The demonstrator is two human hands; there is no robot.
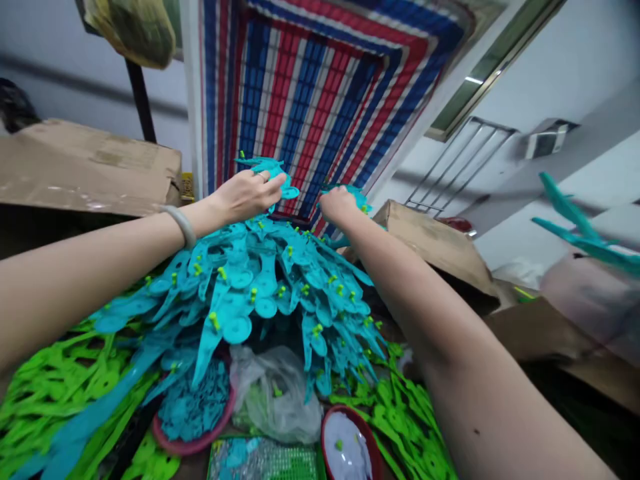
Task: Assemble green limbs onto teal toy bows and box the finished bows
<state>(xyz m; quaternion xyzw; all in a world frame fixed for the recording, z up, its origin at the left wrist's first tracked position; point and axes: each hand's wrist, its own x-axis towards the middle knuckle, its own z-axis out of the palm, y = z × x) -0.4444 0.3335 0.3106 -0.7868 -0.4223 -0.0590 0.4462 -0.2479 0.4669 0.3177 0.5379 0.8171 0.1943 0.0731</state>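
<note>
Both my arms stretch forward over a large heap of flat turquoise plastic pieces [265,303] with round ends, many bearing small yellow-green pegs. My left hand [255,192], palm down, is closed on several turquoise pieces [273,168] at the top left of the heap. To its right, my right hand [340,203] has its fingers curled on another turquoise piece [358,195], partly hidden behind the fist. A striped red, blue and white cloth [305,93] hangs just beyond both hands.
Lime-green plastic pieces lie left [60,380] and right [410,420]. Nearer stand a pink bowl [193,448] of small turquoise parts, a clear plastic bag [280,400], a green basket [295,465] and a red bowl [371,445]. Cardboard boxes flank the heap, left [100,167] and right [430,247].
</note>
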